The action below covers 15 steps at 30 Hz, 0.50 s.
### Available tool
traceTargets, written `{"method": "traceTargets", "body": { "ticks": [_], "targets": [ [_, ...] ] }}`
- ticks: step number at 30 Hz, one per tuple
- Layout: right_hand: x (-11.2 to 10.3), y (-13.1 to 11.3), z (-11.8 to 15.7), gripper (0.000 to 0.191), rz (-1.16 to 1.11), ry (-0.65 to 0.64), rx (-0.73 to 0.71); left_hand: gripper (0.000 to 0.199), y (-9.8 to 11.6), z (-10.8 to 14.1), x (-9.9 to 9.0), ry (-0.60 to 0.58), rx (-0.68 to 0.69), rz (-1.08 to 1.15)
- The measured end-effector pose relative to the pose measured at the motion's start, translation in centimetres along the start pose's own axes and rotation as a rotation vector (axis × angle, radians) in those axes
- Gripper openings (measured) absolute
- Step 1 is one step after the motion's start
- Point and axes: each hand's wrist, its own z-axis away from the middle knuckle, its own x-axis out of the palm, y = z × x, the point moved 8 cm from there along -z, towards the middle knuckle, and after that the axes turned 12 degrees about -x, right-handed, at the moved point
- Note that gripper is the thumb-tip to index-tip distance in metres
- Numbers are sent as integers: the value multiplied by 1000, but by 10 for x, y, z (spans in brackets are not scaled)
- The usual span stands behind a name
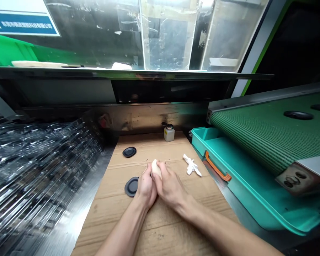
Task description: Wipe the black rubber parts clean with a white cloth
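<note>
My left hand [146,185] and my right hand [167,183] are pressed together over the cardboard, both closed around a cream-white rounded piece [155,168]. Its top end sticks out above my thumbs; my fingers hide the rest, so its kind is unclear. Just left of my left hand lies a dark round disc-like part [131,187] with a raised rim, partly covered by that hand. Farther back on the cardboard is a second dark rounded part [129,152]. A crumpled white cloth or tissue [192,165] lies to the right of my right hand.
A small bottle [169,134] with a dark top stands at the back of the cardboard sheet [160,231]. Clear plastic trays [40,177] are piled left. At right, a teal bin [245,177] sits below a green conveyor belt [269,131] carrying black oval parts [298,115].
</note>
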Motion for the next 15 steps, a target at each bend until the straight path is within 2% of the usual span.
{"method": "traceTargets", "body": {
  "ticks": [3, 6, 8, 10, 13, 15],
  "targets": [
    [5, 0, 4, 38, 7, -46, 11, 31, -1, -1, 1, -26, -30, -2],
    [-2, 14, 1, 39, 156, -23, 80, 31, 0, -3, 5, -80, -32, 19],
    [-8, 23, 0, 40, 231, -14, 123, 29, 3, -4, 2, -54, -4, 23],
    [-8, 22, 0, 41, 211, -37, 77, 28, 4, -5, -1, -29, -8, 20],
    [-5, 15, 4, 42, 122, -82, -38, 32, 3, -7, -2, -51, -70, 31],
    [-7, 22, 5, 41, 120, -71, -15, 33, 6, -8, -2, -54, -60, 44]
  ]
}}
